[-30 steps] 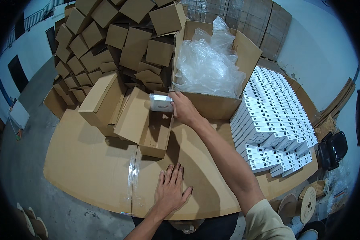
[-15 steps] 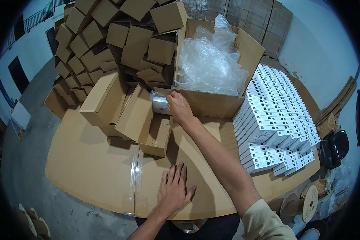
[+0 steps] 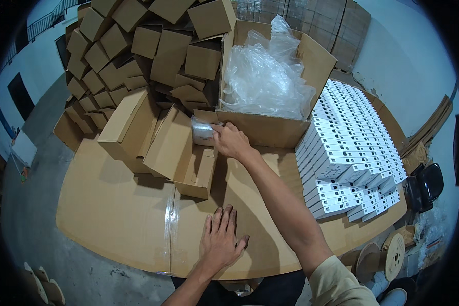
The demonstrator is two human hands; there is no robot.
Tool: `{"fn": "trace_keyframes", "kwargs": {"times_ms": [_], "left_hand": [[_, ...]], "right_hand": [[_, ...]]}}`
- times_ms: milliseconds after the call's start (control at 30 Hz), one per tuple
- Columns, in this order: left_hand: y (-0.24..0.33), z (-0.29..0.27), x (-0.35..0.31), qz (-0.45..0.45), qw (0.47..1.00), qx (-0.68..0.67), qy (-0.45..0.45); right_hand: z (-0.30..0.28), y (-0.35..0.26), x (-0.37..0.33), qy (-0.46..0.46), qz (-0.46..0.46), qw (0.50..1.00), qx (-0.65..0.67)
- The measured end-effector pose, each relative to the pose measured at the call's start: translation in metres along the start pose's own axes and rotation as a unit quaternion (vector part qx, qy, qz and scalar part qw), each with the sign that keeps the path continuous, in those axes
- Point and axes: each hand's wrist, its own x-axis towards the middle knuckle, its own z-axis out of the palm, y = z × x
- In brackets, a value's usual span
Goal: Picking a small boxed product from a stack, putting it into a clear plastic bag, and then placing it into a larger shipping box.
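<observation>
At the far end of an open cardboard box (image 3: 201, 189) stands a small white box (image 3: 202, 133) in a clear plastic bag. My right hand (image 3: 232, 141) is closed at the right edge of this white box, its fingers bent and a fingertip against the plastic; the far fingers are partly hidden. My left hand (image 3: 221, 238) lies flat on the cardboard-covered table (image 3: 112, 209), fingers spread, nearer to me than the open box and holding nothing.
Beside the open box stands another brown box (image 3: 125, 122). Behind it are piled brown boxes (image 3: 171, 56). A large carton (image 3: 265, 130) holds crumpled clear plastic bags (image 3: 265, 76). Stacked white boxes (image 3: 352, 148) fill the table's right side. A black chair (image 3: 427, 186) and wooden spools (image 3: 392, 257) stand beyond.
My right hand has shifted slightly down and right at the white box, showing more of its front. The left hand stays flat in place. The whole view has moved slightly.
</observation>
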Motion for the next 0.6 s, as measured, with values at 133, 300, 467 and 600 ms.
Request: {"fn": "trace_keyframes", "kwargs": {"times_ms": [133,300,467,600], "left_hand": [[0.002,0.001,0.002,0.008,1.000,-0.013,0.002],[0.000,0.003,-0.001,0.001,1.000,-0.010,0.008],[0.005,0.001,0.004,0.002,1.000,-0.018,-0.006],[0.008,-0.001,0.006,-0.012,1.000,-0.013,-0.016]], "right_hand": [[0.003,0.018,-0.009,0.014,-0.040,0.998,0.039],[-0.016,0.007,-0.049,0.086,-0.072,0.988,0.111],[-0.077,0.013,-0.112,0.178,-0.057,0.981,0.044],[-0.131,0.042,-0.167,0.280,-0.080,0.957,-0.009]]}}
